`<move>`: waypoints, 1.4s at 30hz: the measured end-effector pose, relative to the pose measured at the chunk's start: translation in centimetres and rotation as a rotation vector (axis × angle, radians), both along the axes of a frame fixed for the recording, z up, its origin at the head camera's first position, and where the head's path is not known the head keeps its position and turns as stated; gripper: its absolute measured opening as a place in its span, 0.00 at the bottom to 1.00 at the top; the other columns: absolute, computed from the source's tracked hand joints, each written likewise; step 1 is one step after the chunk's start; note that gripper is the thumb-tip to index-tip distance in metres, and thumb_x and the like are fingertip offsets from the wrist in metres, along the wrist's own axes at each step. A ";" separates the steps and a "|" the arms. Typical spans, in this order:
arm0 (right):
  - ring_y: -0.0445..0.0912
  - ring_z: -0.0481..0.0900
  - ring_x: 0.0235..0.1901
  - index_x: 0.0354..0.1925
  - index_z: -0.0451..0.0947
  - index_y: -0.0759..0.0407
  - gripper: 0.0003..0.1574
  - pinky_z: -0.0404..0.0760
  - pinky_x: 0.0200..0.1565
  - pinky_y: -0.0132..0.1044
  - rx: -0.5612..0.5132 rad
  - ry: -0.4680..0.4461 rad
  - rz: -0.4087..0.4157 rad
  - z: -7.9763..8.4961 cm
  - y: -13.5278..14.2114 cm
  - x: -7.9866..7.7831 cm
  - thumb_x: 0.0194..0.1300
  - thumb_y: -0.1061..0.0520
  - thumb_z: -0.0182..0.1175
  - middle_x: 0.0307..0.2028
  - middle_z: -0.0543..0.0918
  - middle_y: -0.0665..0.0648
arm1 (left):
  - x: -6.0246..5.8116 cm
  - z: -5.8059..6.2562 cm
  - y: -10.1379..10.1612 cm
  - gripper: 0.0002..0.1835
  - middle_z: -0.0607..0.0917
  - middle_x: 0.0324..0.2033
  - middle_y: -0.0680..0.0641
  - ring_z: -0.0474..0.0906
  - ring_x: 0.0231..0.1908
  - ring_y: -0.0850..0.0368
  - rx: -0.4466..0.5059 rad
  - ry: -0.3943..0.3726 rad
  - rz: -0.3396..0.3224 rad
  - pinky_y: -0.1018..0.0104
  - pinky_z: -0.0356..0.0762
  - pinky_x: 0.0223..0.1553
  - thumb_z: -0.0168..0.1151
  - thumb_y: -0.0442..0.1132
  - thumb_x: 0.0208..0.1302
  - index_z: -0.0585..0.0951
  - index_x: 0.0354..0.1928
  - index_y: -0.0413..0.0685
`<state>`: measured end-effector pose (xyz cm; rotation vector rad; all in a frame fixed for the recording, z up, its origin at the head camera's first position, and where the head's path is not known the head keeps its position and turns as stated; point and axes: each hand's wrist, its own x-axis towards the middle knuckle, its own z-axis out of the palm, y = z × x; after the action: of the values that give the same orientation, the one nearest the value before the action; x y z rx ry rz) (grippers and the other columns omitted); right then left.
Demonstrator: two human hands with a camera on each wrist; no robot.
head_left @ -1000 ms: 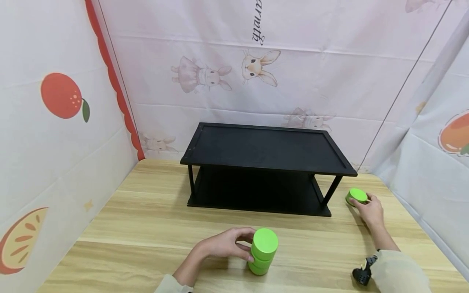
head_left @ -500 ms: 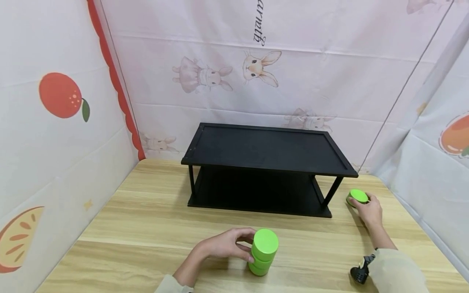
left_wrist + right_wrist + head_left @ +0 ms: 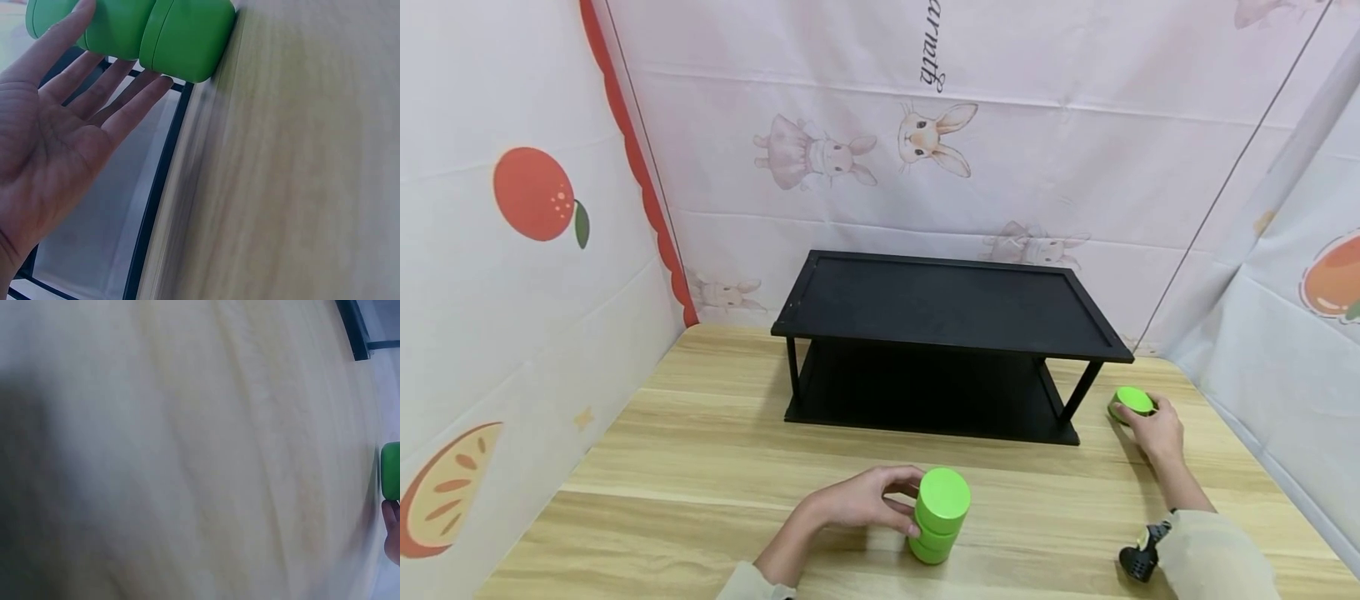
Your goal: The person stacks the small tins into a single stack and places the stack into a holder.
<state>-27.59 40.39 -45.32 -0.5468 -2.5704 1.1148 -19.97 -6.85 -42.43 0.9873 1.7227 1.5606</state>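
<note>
In the head view, a stack of bright green round canisters stands upright on the wooden table, in front of the black rack. My left hand holds the stack from its left side, thumb in front and fingers behind. The left wrist view shows the canisters with seams around their sides and the left hand's palm facing the camera. Far to the right, my right hand pinches a low green round canister by its side. In the right wrist view only some fingertips show below this canister.
A two-level black rack stands at the back middle of the wooden table, its right posts just left of the single canister. Printed cloth hangs behind and at both sides. A black device sits at the right sleeve.
Nearly everything stays in place; both hands keep their hold on the canisters. The head view shifts very slightly.
</note>
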 end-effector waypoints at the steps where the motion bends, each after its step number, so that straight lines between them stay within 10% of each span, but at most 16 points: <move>1: 0.69 0.58 0.57 0.63 0.52 0.76 0.46 0.59 0.58 0.58 0.003 -0.002 0.002 0.1 0.0 0.0 0.62 0.47 0.57 0.57 0.59 0.80 | 0.0 0.0 0.0 0.28 0.74 0.51 0.50 0.69 0.54 0.56 -0.001 -0.001 0.000 0.64 0.71 0.53 0.65 0.27 0.53 0.70 0.57 0.40; 42: 0.69 0.60 0.54 0.62 0.51 0.79 0.47 0.62 0.54 0.60 0.033 -0.003 0.089 0.4 0.7 2.0 0.63 0.44 0.55 0.54 0.61 0.81 | 0.0 -0.1 0.0 0.28 0.75 0.50 0.51 0.70 0.53 0.57 -0.005 0.007 0.002 0.65 0.72 0.52 0.65 0.28 0.54 0.70 0.58 0.41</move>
<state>-25.61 41.08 -44.90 -0.4309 -2.6342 1.0981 -19.98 -6.82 -42.48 0.9889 1.7324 1.5551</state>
